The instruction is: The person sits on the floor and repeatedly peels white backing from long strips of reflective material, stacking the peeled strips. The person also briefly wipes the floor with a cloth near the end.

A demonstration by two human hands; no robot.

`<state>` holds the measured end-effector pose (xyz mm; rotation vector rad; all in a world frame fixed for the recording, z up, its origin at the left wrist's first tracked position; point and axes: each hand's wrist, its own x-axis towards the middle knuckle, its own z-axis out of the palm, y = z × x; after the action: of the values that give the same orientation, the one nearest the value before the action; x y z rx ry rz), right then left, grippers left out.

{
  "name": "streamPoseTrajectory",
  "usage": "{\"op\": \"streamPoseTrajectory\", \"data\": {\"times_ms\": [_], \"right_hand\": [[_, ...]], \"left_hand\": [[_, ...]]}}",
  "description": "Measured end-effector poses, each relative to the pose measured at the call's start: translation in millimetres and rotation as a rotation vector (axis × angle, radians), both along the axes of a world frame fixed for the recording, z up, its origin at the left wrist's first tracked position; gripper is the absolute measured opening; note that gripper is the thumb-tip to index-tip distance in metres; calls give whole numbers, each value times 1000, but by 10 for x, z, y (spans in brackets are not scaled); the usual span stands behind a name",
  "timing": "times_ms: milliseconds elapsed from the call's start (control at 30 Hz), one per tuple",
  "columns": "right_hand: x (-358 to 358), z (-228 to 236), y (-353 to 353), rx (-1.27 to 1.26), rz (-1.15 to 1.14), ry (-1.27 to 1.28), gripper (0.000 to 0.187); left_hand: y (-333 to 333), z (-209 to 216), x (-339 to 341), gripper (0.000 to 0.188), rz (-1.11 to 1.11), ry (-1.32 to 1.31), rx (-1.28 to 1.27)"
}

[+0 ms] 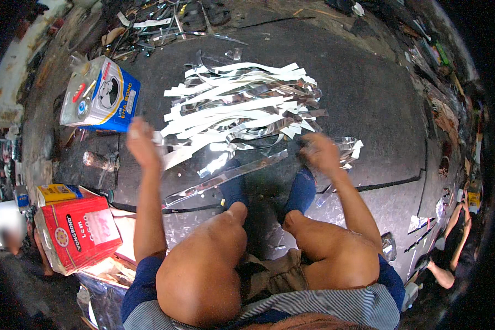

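A wide heap of white and shiny, see-through strips lies on the dark floor mat in front of me. My left hand is raised at the heap's left edge, close to a blue and white metal can. Motion smears its fingers, so I cannot tell what they hold. My right hand is at the heap's lower right, fingers curled in, with a small dark thing at the fingertips that I cannot make out. One long glossy strip lies apart, slanting between my hands. Beside my right hand is a smaller strip bundle.
A red box with a yellow box on it stands at lower left. A clear jar lies near the blue can. Scraps clutter the far edge. Other people's limbs show at far right, and another person is at far left.
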<state>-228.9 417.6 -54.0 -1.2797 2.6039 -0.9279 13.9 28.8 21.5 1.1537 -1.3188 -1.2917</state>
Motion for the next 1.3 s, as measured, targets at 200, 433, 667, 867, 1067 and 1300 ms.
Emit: {"op": "streamPoseTrajectory", "data": {"times_ms": [200, 433, 667, 867, 1067, 1300], "right_hand": [[487, -570, -185, 239, 109, -99, 34], [373, -642, -104, 280, 314, 96, 41], [282, -734, -92, 386, 477, 87, 34], [411, -326, -298, -10, 153, -268, 15], [684, 696, -717, -431, -148, -1113, 22], [498, 1468, -868, -900, 174, -1532, 22]], "left_hand": [[1374, -306, -267, 25, -896, -288, -40], [1922, -722, -244, 27, -1252, -389, -150], [1861, -533, -281, 27, -1270, -610, -159], [1849, -351, -490, 27, -1257, -543, -131], [1719, 88, -867, 41, -1191, -274, -59], [1586, 781, -858, 36, -1187, 50, 176]]}}
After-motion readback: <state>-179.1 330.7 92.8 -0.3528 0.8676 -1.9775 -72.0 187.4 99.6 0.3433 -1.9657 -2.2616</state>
